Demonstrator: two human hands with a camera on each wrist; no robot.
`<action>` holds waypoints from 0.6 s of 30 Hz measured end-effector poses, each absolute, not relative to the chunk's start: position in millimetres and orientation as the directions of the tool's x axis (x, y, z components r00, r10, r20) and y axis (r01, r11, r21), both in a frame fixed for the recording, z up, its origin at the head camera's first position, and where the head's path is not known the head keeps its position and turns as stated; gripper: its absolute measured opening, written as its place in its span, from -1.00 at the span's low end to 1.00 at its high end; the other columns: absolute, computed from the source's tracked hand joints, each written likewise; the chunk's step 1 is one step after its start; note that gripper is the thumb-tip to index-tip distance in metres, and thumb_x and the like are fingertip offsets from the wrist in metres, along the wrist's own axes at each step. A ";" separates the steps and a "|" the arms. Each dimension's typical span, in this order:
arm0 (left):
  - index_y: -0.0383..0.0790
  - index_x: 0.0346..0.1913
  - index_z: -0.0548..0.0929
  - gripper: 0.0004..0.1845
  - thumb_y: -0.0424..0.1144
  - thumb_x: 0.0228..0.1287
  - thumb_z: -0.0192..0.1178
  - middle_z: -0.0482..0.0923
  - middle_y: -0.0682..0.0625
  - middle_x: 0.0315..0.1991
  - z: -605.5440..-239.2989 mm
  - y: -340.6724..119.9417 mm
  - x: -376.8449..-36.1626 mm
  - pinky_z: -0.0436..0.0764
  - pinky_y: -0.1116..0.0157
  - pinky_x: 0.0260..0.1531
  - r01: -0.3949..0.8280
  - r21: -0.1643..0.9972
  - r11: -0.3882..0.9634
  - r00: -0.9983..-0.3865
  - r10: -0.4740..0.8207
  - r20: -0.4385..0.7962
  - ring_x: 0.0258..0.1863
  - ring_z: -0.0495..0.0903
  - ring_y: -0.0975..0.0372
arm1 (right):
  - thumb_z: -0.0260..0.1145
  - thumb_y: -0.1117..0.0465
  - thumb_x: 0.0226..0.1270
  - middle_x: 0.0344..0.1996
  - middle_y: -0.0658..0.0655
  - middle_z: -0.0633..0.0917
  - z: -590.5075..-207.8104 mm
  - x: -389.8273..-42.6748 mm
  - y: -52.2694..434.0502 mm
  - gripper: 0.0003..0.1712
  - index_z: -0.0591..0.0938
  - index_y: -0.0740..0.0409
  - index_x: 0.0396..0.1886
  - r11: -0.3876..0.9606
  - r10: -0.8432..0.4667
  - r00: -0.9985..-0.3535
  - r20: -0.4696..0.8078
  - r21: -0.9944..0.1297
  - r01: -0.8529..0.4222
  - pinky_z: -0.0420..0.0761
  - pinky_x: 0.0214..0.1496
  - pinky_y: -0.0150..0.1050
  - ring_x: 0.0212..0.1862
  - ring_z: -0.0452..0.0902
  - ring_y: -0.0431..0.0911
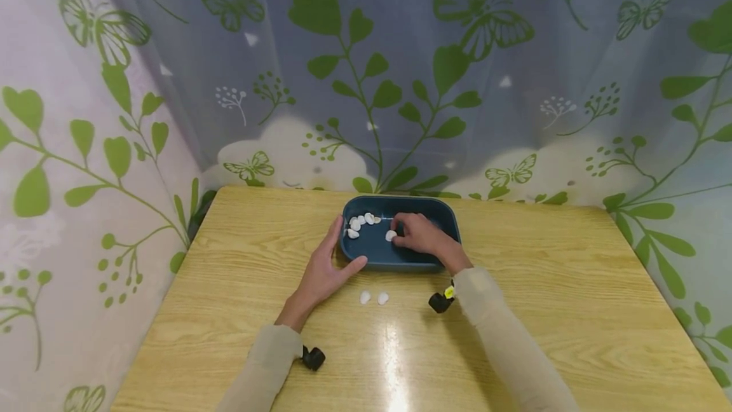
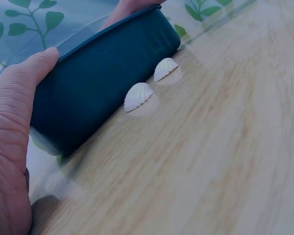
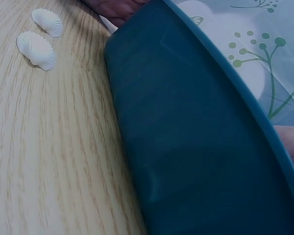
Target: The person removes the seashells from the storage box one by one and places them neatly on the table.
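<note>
- Left hand [image 1: 325, 270]: reaches forward from a beige sleeve [image 1: 260, 367] and lies at the tray's 8 o'clock corner. Fingers run straight up the left wall; the thumb lies along the near wall. The hand braces the tray, fingers apart, not curled round it.
- Right hand [image 1: 421, 234]: reaches over the near rim into the tray, palm down. Its fingertips [image 1: 397, 234] close on one white shell [image 1: 391, 235] near the tray's centre.
- Tray [image 1: 446, 221]: a dark teal, smooth rectangular basin with rounded corners and a thin raised rim. It stands on the table at 12 o'clock from the person. The wrist views show its plain outer wall.
- Tray contents: a cluster of small white shells [image 1: 360, 221] lies at the tray's 10 o'clock corner, touching or just beside one another. The pinched shell lies apart from them, at their 4 o'clock.
- Two loose shells [image 1: 373, 297]: white, ribbed, fan-shaped, side by side on the table, just outside the near wall at the tray's 6 o'clock.
- Table [image 1: 572, 310]: light wood grain under a glossy, reflective surface.
- Curtain [image 1: 366, 68]: sheer fabric printed with green leaves and butterflies, hanging behind and at both sides of the table.
</note>
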State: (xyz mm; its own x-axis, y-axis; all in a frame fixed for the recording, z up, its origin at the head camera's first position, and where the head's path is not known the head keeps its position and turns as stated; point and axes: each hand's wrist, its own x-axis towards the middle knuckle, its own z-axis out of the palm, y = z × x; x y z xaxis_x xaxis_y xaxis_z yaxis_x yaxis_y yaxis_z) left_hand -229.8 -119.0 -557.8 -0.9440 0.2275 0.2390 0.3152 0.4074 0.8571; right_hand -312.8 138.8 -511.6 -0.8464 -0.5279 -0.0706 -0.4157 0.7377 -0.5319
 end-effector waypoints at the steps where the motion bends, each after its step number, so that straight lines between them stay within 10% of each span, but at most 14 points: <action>1: 0.35 0.54 -0.21 0.05 0.28 0.16 0.27 -0.18 0.11 0.58 -557.7 -119.1 -229.7 0.11 0.07 0.44 0.314 0.857 0.409 -0.944 0.226 0.238 0.52 -0.13 0.32 | 0.35 0.16 0.31 -0.67 0.00 0.51 -511.8 -313.2 138.7 -0.78 0.62 0.13 -0.10 0.737 -0.527 -0.847 -0.070 -0.533 -0.415 0.39 -0.52 -0.29 -0.62 0.38 -0.16; 18: 0.36 0.54 -0.21 0.06 0.30 0.14 0.27 -0.22 0.33 0.55 -557.8 -119.2 -230.2 0.10 0.10 0.45 0.297 0.856 0.423 -0.950 0.218 0.222 0.51 -0.13 0.34 | 0.32 0.14 0.34 -0.63 0.03 0.51 -511.4 -311.1 137.6 -0.75 0.57 0.19 -0.10 0.734 -0.513 -0.851 -0.108 -0.570 -0.370 0.42 -0.47 -0.28 -0.59 0.37 -0.14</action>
State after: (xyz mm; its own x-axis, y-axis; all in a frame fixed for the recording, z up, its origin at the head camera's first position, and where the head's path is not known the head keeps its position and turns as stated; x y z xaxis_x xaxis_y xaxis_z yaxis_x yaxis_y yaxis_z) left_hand -230.2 -119.2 -557.8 -0.9504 0.2177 0.2219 0.2968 0.4234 0.8560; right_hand -311.1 137.6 -511.4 -0.8515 -0.5130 -0.1084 -0.3696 0.7339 -0.5699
